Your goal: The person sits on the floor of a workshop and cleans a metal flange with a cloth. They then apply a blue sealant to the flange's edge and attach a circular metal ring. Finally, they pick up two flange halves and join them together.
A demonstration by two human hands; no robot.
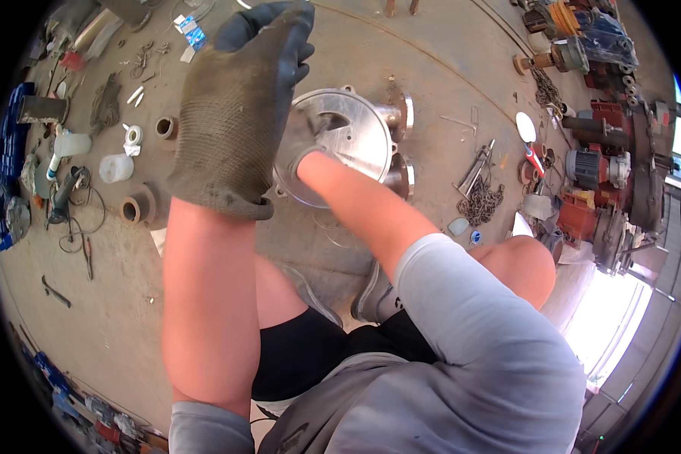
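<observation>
My left hand, in a brown and dark grey knit work glove, is raised close in front of my view. Its fingers curl together near the top edge, and what they hold, if anything, is hidden. Below it on the floor lies a round, shiny metal cover with lugs at its rim. My right forearm reaches across to that cover. The right hand is gloved, blurred and mostly behind the left glove, so its fingers do not show. Flanged metal pipe ends stick out at the cover's right side.
Pipe sleeves, a tape roll, a corded power tool and a blue and white box lie left. On the right are a chain, a white and red brush-like tool and motors. My shoes stand nearby.
</observation>
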